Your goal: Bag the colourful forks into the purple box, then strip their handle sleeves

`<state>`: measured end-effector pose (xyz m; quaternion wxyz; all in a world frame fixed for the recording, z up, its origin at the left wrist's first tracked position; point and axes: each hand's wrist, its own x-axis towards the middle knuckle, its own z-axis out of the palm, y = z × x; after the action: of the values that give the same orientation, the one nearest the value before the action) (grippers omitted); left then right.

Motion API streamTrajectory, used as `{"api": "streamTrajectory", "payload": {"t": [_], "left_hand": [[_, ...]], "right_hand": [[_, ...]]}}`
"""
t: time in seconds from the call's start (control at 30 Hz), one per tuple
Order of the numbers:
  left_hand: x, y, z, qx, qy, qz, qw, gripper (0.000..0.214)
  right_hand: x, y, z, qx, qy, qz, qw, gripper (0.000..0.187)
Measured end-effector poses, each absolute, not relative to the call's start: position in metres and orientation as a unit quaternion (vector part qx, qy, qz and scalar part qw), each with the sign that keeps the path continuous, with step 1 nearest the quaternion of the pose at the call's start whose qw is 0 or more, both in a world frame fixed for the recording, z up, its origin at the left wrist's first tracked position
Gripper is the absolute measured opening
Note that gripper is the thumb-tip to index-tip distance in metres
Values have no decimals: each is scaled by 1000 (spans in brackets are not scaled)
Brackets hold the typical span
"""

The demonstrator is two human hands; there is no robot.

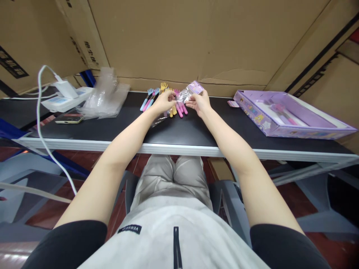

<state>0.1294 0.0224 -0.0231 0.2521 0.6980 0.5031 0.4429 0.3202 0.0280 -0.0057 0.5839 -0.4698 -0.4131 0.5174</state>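
Observation:
Both my hands are out over the black table top (174, 130), holding a small clear plastic bag (185, 95) with a purple card header (195, 87) between them. My left hand (164, 101) pinches the bag's left end. At the bag's right side my right hand (199, 102) grips it just under the purple header. Beneath and behind my hands lies a row of several small toy forks (153, 96) in blue, pink and yellow; some are hidden by my fingers.
A pile of clear plastic bags (105, 97) lies at the left, next to a phone (68, 118) and a white charger with cable (66, 89). An open purple gift box (288, 116) sits at the right. Cardboard boxes (196, 37) wall the back.

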Motion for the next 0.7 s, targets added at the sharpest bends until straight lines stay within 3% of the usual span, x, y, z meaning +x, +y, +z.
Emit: {"api": "streamTrajectory", "payload": {"t": [0.33,0.43,0.7], "left_hand": [[140,17,-23,648,464,477,370,23],[140,13,-21,641,457,467,403,24],[137,4,-11,638,444,436,453,33]], "right_hand": [[317,13,-2,-470,-501,554,471,36],[319,12,0,-465,-502,558,468,29],[337,24,7,-470,-499,539,490,31]]}}
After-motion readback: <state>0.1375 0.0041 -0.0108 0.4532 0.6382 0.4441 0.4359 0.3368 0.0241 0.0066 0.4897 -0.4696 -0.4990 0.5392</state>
